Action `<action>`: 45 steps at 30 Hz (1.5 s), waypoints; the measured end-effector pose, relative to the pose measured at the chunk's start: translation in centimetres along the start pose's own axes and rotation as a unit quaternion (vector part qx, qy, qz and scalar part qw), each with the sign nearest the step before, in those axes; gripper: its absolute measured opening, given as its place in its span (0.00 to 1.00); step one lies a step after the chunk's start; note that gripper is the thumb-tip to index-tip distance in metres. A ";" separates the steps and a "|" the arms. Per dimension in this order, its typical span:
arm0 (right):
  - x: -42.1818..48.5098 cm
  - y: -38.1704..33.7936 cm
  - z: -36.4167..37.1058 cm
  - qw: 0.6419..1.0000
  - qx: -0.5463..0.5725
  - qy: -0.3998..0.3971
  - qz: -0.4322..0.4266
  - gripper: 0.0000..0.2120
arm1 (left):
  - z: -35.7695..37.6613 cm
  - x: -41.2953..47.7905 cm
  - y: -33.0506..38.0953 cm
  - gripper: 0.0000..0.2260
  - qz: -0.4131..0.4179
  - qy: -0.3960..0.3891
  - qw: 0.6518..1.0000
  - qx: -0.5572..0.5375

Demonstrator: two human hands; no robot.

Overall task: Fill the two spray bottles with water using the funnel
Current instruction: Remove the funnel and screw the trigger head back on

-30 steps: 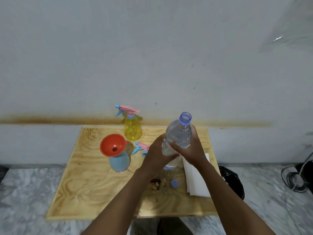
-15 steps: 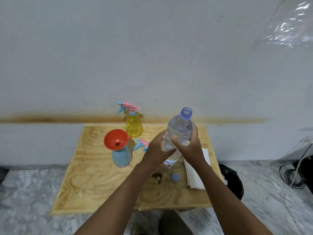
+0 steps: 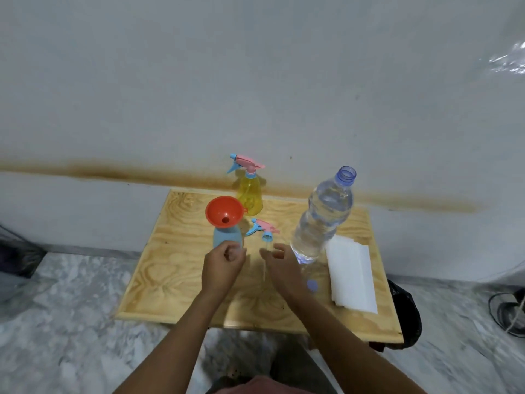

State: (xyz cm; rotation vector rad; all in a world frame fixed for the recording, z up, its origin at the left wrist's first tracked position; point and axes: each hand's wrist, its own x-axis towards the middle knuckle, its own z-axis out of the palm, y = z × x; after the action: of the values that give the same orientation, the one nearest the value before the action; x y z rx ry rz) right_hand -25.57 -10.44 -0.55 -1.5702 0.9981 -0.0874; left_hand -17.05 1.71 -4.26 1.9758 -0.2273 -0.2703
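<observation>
Left hand, loosely curled and empty, is held just before the blue spray bottle, in which the orange funnel is seated. Right hand, half open, holds nothing; the detached trigger head lies between both. Yellow spray bottle is capped, rearward. Uncapped water bottle, gripped by both hands half a second ago, now stands released beside the paper towels; its cap is nearby.

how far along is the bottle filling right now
Set up: the orange funnel sits in the blue spray bottle, whose spray head lies beside it; the water bottle stands uncapped. Both hands are empty. Left: pouring, then opening and filling the yellow spray bottle.
</observation>
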 end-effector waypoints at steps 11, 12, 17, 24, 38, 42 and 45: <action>3.9 -8.8 3.2 0.984 -0.113 -0.049 -0.129 0.22 | -1.3 4.5 0.7 0.27 -0.006 0.030 0.999 -0.022; 4.3 -9.1 3.5 0.983 -0.125 -0.049 -0.123 0.22 | -1.3 4.5 0.6 0.26 -0.005 0.035 0.999 -0.036; 5.5 -9.6 4.0 0.982 -0.139 -0.058 -0.113 0.14 | -1.3 4.6 0.6 0.13 0.024 0.052 0.998 -0.027; 6.1 -9.8 3.0 0.977 -0.124 -0.056 -0.166 0.11 | -1.3 4.7 0.7 0.08 0.057 0.067 0.996 0.001; 5.2 -9.5 0.9 0.981 -0.047 -0.079 -0.171 0.11 | -1.0 5.1 -0.2 0.17 0.064 0.067 0.996 -0.013; 4.3 -8.1 -1.3 0.968 -0.068 -0.045 -0.238 0.10 | -1.1 5.2 -0.5 0.18 0.033 0.049 0.998 -0.038; 3.4 -5.6 -3.1 0.967 -0.083 0.021 -0.240 0.11 | -1.1 5.2 -0.5 0.18 0.000 0.034 0.997 -0.073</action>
State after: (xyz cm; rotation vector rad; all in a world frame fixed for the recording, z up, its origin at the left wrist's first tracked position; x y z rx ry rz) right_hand -22.21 -15.45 3.51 -1.9469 0.6513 -0.3821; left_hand -11.78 1.42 -4.75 1.8370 -0.1604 -0.2132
